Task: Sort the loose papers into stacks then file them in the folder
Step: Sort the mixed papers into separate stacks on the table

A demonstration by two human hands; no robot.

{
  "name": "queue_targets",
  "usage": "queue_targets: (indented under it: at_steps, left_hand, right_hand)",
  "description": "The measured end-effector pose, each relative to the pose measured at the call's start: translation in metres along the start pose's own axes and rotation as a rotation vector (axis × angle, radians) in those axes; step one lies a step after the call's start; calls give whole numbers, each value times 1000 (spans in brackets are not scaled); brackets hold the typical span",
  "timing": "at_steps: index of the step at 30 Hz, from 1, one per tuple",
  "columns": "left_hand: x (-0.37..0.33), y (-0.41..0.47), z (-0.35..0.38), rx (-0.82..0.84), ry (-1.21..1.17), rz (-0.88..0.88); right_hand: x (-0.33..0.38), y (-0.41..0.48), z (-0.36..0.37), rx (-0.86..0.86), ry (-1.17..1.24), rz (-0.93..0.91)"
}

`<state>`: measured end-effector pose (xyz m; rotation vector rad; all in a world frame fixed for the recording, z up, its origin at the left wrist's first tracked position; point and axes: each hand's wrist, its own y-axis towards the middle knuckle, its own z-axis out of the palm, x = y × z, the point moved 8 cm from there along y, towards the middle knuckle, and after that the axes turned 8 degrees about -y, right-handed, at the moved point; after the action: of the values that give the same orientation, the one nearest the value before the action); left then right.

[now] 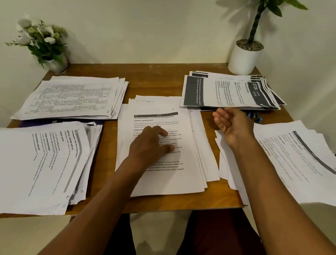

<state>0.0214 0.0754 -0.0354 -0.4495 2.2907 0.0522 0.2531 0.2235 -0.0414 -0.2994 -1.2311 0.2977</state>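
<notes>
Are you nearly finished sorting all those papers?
Nearly sorted: the papers lie in five piles on the table. The left hand rests on the middle pile; the right hand hovers open beside it. Filing looks left to do: a purple cover lies under the left piles.

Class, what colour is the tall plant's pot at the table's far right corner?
The pot is plain white; the head view shows it.
</notes>
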Motion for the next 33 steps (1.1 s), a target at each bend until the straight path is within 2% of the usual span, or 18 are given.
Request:
queue_targets:
  at_steps: [5, 11, 14, 18, 20, 21, 23, 25, 27, 33]
  left_hand:
    - [-2, -2, 0, 5, 1, 7]
    - [-2, -14, 2, -15, -5, 10]
    - [-2, -20, 4, -31, -7, 7]
    - [-8, -29, -2, -83, -111, 55]
    - [-8, -37, -16, -169, -200, 76]
    - [-8, -43, -27, -240, -153, 97]
    - [-4, -55, -44, -362, 178, 94]
    - [10, -61, -49, -326, 376, -48]
    - [21, -65, -47, -233, 349, -172]
    - [18, -68, -46, -201, 280, -164]
  right_hand:
    - [1, -3, 8, -3, -4, -52]
    - [0, -23, 10, -31, -128, -116]
    - [-2, -45, 21, -26, -514, -210]
    - [-25, -74, 58, 185, -1099, -265]
    - [-37, -86, 68, 190, -1355, -311]
    - [-39, -92, 71, 166, -1442, -352]
    - [-43, -98, 76, 142, -1546, -415]
    - [-46, -100, 78, 146, -1531, -407]
    - [-46, -98, 78, 135, -1440, -362]
    - [-40, -85, 70, 56, -1100, -218]
